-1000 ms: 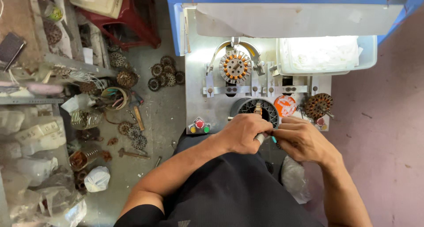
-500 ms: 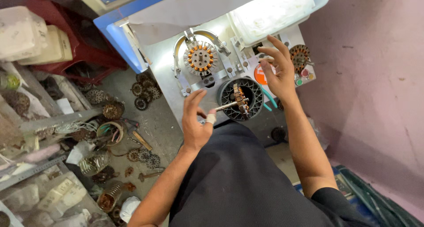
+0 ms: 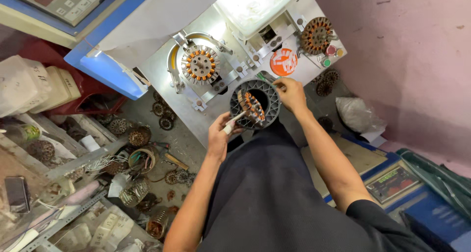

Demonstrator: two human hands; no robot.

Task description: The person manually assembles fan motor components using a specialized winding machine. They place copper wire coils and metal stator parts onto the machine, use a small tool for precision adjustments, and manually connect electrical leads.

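A round dark-grey ribbed stator housing (image 3: 255, 104) with copper windings sits gripped at its rim by the right hand (image 3: 290, 92); the left hand (image 3: 219, 134) grasps a thin white-handled tool (image 3: 233, 122) touching it.

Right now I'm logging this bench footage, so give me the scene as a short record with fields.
Setting: winding machine bench, seen from above
Left hand: left hand grips a thin white-handled tool at a copper-wound stator
Right hand: right hand holds the rim of the dark round holder around that stator
On machine: another wound stator in its fixture; orange round label
Floor at left: scattered stators and coils
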